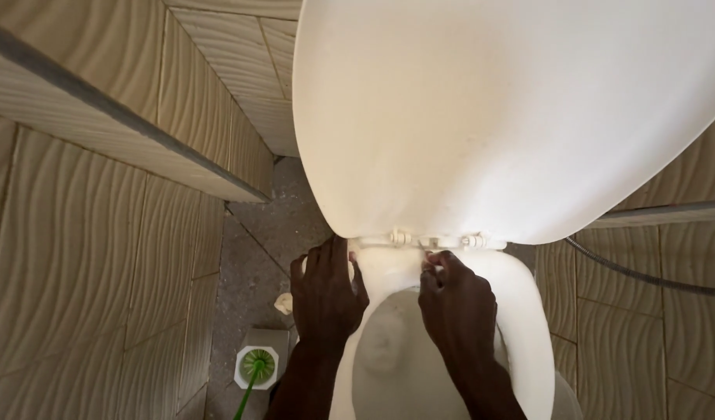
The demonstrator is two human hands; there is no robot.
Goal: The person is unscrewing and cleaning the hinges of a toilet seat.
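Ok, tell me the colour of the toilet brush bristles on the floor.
Green, with a green handle, standing in a white holder: the toilet brush shows in the head view, lower left.

The raised lid [505,117] fills the upper right of the frame, the bowl [529,327] below it — both hands on the rim beneath the hinge [431,239]. Lower left, the brush [256,365] stands in its holder [245,377] on the floor [248,272].

Home bathroom: white toilet [521,327] with raised lid [505,117], beige wavy wall tiles [85,257], green toilet brush [256,365] on the floor.
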